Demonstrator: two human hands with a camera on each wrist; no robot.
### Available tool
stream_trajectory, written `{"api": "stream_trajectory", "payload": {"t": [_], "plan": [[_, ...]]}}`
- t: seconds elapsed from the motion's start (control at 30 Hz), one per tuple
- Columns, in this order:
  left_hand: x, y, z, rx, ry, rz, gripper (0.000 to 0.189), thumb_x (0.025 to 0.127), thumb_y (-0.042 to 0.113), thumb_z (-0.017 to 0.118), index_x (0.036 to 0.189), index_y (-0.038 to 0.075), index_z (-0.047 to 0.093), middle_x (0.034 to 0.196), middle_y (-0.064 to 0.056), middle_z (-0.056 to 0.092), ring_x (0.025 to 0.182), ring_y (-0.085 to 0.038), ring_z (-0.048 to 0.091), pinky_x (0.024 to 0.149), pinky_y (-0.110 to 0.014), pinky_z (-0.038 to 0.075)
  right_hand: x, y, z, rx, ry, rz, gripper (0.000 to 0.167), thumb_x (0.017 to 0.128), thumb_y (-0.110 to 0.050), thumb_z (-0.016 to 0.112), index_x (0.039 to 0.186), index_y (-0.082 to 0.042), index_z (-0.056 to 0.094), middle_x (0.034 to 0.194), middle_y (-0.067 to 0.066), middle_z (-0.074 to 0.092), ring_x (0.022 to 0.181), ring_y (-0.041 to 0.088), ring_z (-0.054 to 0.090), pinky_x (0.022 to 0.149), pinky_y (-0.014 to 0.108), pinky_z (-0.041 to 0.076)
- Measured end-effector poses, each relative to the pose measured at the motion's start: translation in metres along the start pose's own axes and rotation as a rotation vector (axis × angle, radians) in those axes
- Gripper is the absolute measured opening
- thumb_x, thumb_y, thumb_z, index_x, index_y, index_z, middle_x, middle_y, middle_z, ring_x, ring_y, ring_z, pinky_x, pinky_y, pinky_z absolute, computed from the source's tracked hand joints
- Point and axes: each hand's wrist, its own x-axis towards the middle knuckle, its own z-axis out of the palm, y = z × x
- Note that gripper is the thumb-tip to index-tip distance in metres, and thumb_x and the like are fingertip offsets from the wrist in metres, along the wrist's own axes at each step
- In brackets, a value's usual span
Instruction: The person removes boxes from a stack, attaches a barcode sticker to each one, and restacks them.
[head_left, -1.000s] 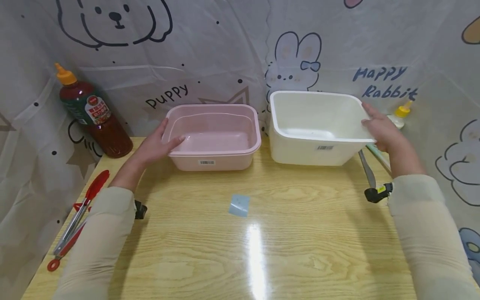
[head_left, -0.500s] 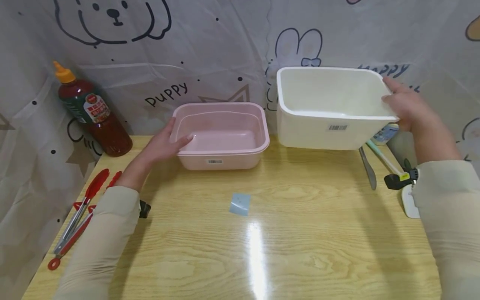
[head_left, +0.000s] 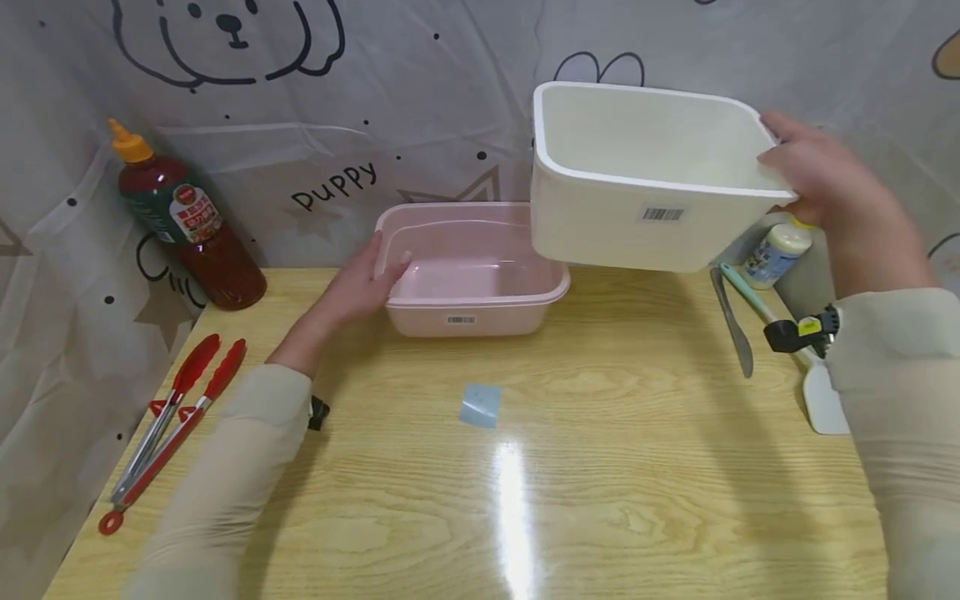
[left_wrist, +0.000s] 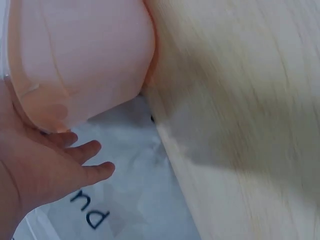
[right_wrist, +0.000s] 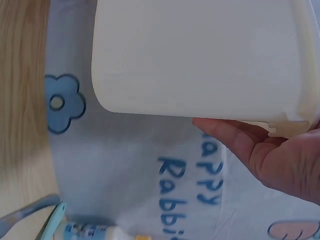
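A pink plastic storage bin (head_left: 468,312) stands on the table near the back cloth. My left hand (head_left: 363,283) is at its left end, thumb over the rim and fingers outside. In the left wrist view, that hand (left_wrist: 55,165) has several fingers spread under the rim, some apart from the wall. My right hand (head_left: 828,179) grips the right end rim of a white plastic storage bin (head_left: 660,217), held up off the table. The white bin's left end overlaps the pink bin's back right corner in the head view. From the right wrist, the white bin (right_wrist: 200,60) hides most fingers.
Red-tipped tongs (head_left: 168,433) and a red sauce bottle (head_left: 187,225) are at the left. On the right lie a grey spreader knife (head_left: 731,325), a white spatula (head_left: 825,400) and a small yellow-capped bottle (head_left: 780,250). A bluish square (head_left: 480,406) lies mid-table.
The white bin has been raised off the table by my right hand, lately shifting left too. The pink bin has slid right with my left hand. The knife, spatula and small bottle are now uncovered.
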Motion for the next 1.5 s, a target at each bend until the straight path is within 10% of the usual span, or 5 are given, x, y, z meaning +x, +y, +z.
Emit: {"api": "stream_trajectory", "payload": {"t": [0.17, 0.57, 1.17, 1.5], "plan": [[0.003, 0.014, 0.015, -0.035, 0.042, -0.006, 0.076, 0.106, 0.060, 0.015, 0.164, 0.012, 0.006, 0.171, -0.013, 0.011, 0.158, -0.035, 0.012, 0.128, -0.053, 0.011, -0.002, -0.018, 0.020, 0.033, -0.011, -0.013, 0.073, 0.106, -0.012, 0.031, 0.161, -0.038, -0.011, 0.172, 0.000, 0.009, 0.086, 0.002, 0.058, 0.061, 0.025, 0.054], [0.010, 0.041, 0.050, -0.236, 0.104, -0.076, 0.070, 0.106, 0.060, 0.013, 0.165, 0.021, 0.011, 0.171, -0.006, 0.017, 0.157, -0.032, 0.019, 0.128, -0.051, 0.017, 0.001, -0.048, 0.072, -0.019, 0.024, -0.018, 0.069, 0.108, -0.016, 0.032, 0.161, -0.040, -0.004, 0.170, 0.010, 0.017, 0.082, 0.008, 0.061, 0.062, 0.024, 0.056], [0.008, 0.029, 0.052, -0.531, 0.092, -0.055, 0.064, 0.109, 0.039, 0.030, 0.165, 0.019, 0.006, 0.172, -0.001, 0.011, 0.159, -0.020, 0.006, 0.130, -0.042, 0.004, 0.007, -0.046, 0.130, 0.060, -0.001, -0.070, 0.065, 0.109, -0.017, 0.030, 0.164, -0.033, -0.001, 0.165, 0.017, 0.026, 0.077, 0.009, 0.063, 0.063, 0.022, 0.058], [-0.003, 0.044, 0.027, -0.657, 0.296, 0.016, 0.060, 0.109, 0.053, 0.019, 0.159, 0.023, 0.033, 0.157, -0.009, 0.047, 0.139, -0.030, 0.052, 0.111, -0.051, 0.046, 0.012, -0.029, 0.157, 0.039, 0.011, -0.055, 0.066, 0.108, -0.017, 0.031, 0.165, -0.030, 0.000, 0.165, 0.016, 0.025, 0.078, 0.010, 0.059, 0.064, 0.022, 0.056]]}}
